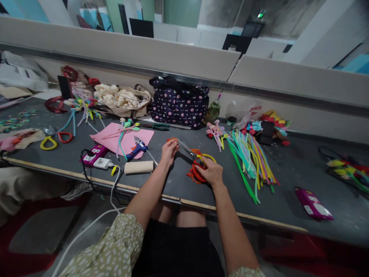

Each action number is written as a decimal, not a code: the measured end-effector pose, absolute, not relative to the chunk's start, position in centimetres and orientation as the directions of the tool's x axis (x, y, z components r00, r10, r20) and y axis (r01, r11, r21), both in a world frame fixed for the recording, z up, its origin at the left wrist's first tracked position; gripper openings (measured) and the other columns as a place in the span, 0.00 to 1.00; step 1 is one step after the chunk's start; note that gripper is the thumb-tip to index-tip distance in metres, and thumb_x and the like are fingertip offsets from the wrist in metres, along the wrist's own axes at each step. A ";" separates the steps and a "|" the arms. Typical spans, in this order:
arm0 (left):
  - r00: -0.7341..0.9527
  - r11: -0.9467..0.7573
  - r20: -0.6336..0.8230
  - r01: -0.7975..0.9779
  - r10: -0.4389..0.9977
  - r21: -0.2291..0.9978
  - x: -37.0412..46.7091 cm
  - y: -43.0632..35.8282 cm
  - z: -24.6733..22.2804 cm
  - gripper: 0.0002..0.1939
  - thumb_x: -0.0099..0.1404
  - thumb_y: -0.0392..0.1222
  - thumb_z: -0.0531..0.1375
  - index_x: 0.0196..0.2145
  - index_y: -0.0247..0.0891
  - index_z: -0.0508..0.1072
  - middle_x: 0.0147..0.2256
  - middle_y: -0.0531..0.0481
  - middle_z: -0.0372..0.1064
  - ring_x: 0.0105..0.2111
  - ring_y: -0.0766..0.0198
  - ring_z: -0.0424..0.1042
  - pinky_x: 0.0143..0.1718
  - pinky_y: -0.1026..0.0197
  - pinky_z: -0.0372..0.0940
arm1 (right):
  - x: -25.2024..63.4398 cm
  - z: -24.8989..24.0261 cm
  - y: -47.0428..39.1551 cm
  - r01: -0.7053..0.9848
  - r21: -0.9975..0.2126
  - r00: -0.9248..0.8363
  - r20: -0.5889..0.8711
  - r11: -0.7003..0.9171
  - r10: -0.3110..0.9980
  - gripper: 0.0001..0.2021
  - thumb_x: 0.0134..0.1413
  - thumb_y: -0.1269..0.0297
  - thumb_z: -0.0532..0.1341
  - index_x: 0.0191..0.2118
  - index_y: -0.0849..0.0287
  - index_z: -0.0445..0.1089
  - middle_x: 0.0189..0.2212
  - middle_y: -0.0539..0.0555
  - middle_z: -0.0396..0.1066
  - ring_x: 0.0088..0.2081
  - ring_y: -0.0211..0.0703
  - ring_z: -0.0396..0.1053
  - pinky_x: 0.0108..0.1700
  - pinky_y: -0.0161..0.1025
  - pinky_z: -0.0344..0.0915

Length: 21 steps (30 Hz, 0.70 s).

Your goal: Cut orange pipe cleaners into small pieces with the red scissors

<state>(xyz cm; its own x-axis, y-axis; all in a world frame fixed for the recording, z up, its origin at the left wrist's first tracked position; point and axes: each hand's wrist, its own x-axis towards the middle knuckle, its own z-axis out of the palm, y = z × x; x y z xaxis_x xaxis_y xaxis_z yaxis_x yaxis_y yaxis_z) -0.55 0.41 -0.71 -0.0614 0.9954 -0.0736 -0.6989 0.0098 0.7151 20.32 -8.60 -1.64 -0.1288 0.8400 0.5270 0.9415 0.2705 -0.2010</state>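
My left hand (170, 151) pinches a small orange fuzzy piece (172, 139) above the dark table. My right hand (211, 171) is wrapped round the handles of scissors (192, 154), one yellow and one red. The blades point up and left, with their tips close to my left fingertips. Orange fuzzy pieces (190, 176) lie on the table under and beside the scissors. Whether the blades touch the held piece is too small to tell.
Right of my hands lie colourful pipe cleaners (253, 157) and a purple box (313, 204). Leftward are a beige roll (139, 167), a blue glue gun (137, 148), pink paper (109, 134) and a white cable (113, 188). A dotted bag (179, 104) stands behind.
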 end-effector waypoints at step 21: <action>-0.039 0.067 -0.132 -0.703 0.990 0.708 -0.4 0.0 -0.2 0.15 0.42 0.37 0.70 0.29 0.34 0.72 0.21 0.54 0.68 0.22 0.71 0.67 0.29 0.66 0.65 | 20.4 -1.9 -8.4 0.944 -0.187 -0.136 0.532 0.273 0.836 0.27 0.55 0.42 0.57 0.53 0.55 0.71 0.34 0.54 0.75 0.33 0.42 0.70 0.33 0.36 0.60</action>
<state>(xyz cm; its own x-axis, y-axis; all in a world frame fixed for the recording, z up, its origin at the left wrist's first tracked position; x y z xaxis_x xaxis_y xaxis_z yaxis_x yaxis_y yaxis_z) -0.42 0.02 -0.16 -0.0387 0.9904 -0.1325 -0.7035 0.0671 0.7075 20.42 -8.43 -1.85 -0.1361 0.8359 0.5318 0.9436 0.2729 -0.1875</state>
